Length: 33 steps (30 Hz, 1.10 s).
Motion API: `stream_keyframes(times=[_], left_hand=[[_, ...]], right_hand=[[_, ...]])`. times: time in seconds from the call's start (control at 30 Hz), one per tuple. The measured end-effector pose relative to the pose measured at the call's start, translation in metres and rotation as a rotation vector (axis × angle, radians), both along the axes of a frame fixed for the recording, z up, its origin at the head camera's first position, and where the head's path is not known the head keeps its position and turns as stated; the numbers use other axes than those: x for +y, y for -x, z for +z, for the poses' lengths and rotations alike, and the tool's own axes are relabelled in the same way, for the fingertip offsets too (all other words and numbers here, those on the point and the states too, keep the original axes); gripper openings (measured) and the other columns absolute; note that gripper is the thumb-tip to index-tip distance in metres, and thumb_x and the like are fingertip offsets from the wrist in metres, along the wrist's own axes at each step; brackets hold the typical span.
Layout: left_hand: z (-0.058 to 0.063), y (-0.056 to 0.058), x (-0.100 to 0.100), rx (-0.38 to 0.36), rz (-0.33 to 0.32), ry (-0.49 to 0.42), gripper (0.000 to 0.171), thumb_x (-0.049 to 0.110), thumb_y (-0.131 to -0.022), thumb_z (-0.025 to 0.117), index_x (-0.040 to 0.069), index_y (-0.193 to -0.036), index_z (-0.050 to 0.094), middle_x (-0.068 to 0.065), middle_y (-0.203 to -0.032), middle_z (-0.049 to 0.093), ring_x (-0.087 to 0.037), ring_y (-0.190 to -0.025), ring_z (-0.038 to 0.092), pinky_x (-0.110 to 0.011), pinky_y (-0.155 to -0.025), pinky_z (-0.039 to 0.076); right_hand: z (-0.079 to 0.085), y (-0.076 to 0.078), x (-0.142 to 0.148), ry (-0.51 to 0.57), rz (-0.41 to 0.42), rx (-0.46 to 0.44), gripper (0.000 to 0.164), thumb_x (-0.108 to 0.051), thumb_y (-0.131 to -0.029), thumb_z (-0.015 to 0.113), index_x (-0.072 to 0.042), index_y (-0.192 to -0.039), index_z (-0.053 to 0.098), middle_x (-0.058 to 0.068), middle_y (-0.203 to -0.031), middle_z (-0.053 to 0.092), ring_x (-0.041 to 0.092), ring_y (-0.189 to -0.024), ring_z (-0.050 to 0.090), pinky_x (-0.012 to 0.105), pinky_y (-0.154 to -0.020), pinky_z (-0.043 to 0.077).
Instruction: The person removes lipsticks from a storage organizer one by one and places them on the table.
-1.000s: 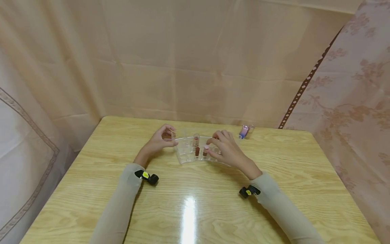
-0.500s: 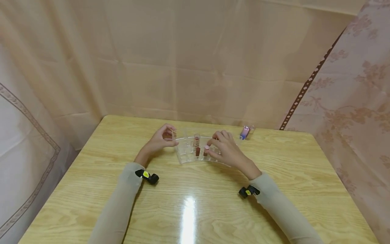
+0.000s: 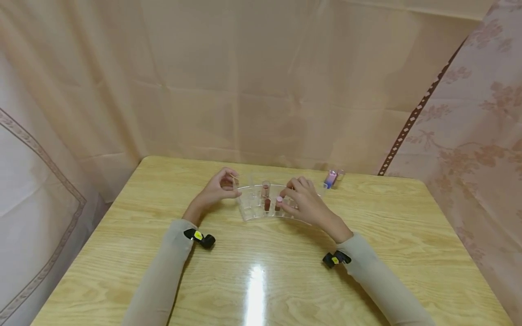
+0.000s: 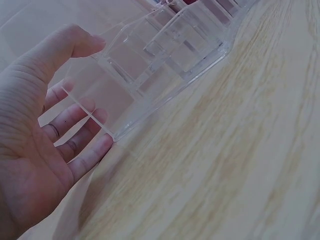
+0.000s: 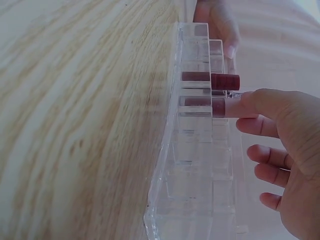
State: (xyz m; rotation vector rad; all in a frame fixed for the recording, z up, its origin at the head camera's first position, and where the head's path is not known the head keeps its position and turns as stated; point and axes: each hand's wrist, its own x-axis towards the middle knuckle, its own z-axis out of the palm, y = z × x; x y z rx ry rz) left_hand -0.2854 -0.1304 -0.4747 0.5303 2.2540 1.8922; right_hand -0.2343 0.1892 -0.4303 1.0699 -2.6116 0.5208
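Observation:
A clear curved lipstick organizer (image 3: 248,209) with stepped compartments stands on the table. My left hand (image 3: 215,188) holds its left end, thumb in front and fingers behind the side wall (image 4: 102,102). With thumb and index finger, my right hand (image 3: 310,204) pinches the pale pink top of a lipstick (image 5: 232,107), whose lower part sits in a front-row compartment. Just left of it, a dark red lipstick (image 5: 226,81) stands upright in the same row. Behind these rises a clear-capped lipstick (image 3: 266,188). My right hand covers part of the organizer's right side in the head view.
A pink and blue tube (image 3: 330,179) with a clear part beside it lies behind the organizer to the right, near the back edge of the wooden table (image 3: 228,271). A beige curtain (image 3: 261,90) hangs behind the table.
The head view has shifted slightly. Both hands keep their places on the organizer and the pink-topped lipstick, with no other clear movement.

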Motion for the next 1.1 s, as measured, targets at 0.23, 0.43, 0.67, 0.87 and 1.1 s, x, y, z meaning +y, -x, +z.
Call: stream_keyframes(times=[0.23, 0.43, 0.67, 0.87, 1.1], left_hand=[[-0.0001, -0.0023, 0.0018, -0.016, 0.003, -0.005, 0.057, -0.004, -0.082, 0.079, -0.003, -0.13, 0.048, -0.015, -0.112, 0.056, -0.022, -0.099, 0.059, -0.025, -0.087, 0.052], [0.0016, 0.0002, 0.0006, -0.011, 0.004, 0.001, 0.058, -0.002, -0.082, 0.08, -0.003, -0.131, 0.048, -0.014, -0.112, 0.056, -0.022, -0.1, 0.059, -0.025, -0.088, 0.052], [0.0017, 0.0009, -0.0002, -0.016, 0.009, 0.025, 0.056, -0.001, -0.083, 0.08, 0.001, -0.129, 0.049, -0.016, -0.115, 0.057, -0.022, -0.102, 0.059, -0.026, -0.09, 0.051], [0.0011, 0.0014, -0.0013, 0.0, 0.005, 0.02, 0.055, -0.001, -0.083, 0.08, 0.001, -0.129, 0.049, -0.013, -0.114, 0.058, -0.02, -0.101, 0.06, -0.025, -0.09, 0.051], [-0.001, 0.0012, -0.0006, 0.013, -0.007, -0.004, 0.057, -0.002, -0.081, 0.08, -0.003, -0.129, 0.049, -0.015, -0.112, 0.057, -0.022, -0.1, 0.06, -0.025, -0.086, 0.054]], right_hand=[[0.0003, -0.0013, 0.0001, 0.0, -0.005, -0.028, 0.02, -0.03, -0.095, 0.073, -0.012, -0.103, 0.074, 0.006, -0.104, 0.057, 0.023, -0.096, 0.041, 0.042, -0.088, 0.033], [0.0027, -0.0006, -0.0003, 0.008, -0.001, -0.024, 0.02, -0.029, -0.094, 0.074, -0.011, -0.102, 0.073, 0.006, -0.102, 0.056, 0.023, -0.095, 0.04, 0.043, -0.087, 0.032], [0.0023, -0.001, 0.0004, 0.007, -0.001, -0.033, 0.018, -0.028, -0.094, 0.074, -0.011, -0.102, 0.074, 0.006, -0.101, 0.055, 0.023, -0.095, 0.04, 0.043, -0.087, 0.032], [0.0022, 0.0002, -0.0008, 0.005, -0.003, -0.03, 0.019, -0.028, -0.095, 0.074, -0.011, -0.102, 0.073, 0.006, -0.102, 0.055, 0.023, -0.096, 0.04, 0.043, -0.087, 0.033], [0.0048, -0.0013, -0.0027, 0.007, -0.006, -0.038, 0.019, -0.028, -0.096, 0.072, -0.011, -0.104, 0.074, 0.004, -0.099, 0.053, 0.021, -0.093, 0.038, 0.039, -0.085, 0.031]])
